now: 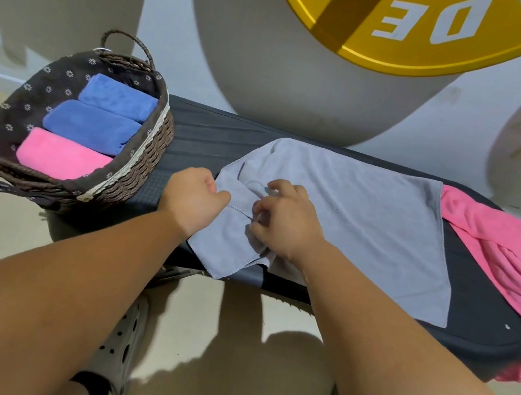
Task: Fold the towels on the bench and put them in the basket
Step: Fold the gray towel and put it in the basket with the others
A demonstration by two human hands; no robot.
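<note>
A grey microfibre towel [369, 223] lies spread across the middle of a black padded bench [203, 138]. Most of it is flat and smooth, a rough rectangle with a thin stitched hem. Its 9 o'clock end is rumpled, and one corner droops over the bench's near edge at 6 o'clock. The cloth looks soft and matte, with a short nap.

The left hand [194, 198] is curled into a fist at the towel's 9 o'clock edge and grips the hem, with the thumb pushed forward onto it. Just beside it, toward 3 o'clock, the right hand [286, 222] has its fingers bent narrow and pinches a bunched fold of the same hem.

On the bench's 9 o'clock end stands a brown woven wicker basket [137, 175], oval, with a twisted handle and a dark liner printed with small white flowers and trimmed in pale lace. Inside it 3 folded towels lie side by side: a blue plush towel [118, 97] at 12 o'clock, a second blue towel [90, 127] in the middle, and a pink folded towel [57, 154] at 6 o'clock.

A loose pink towel [501, 246] lies crumpled at the bench's 3 o'clock end, touching the grey one and spilling over the rim. The bench surface is ribbed and finely textured
</note>
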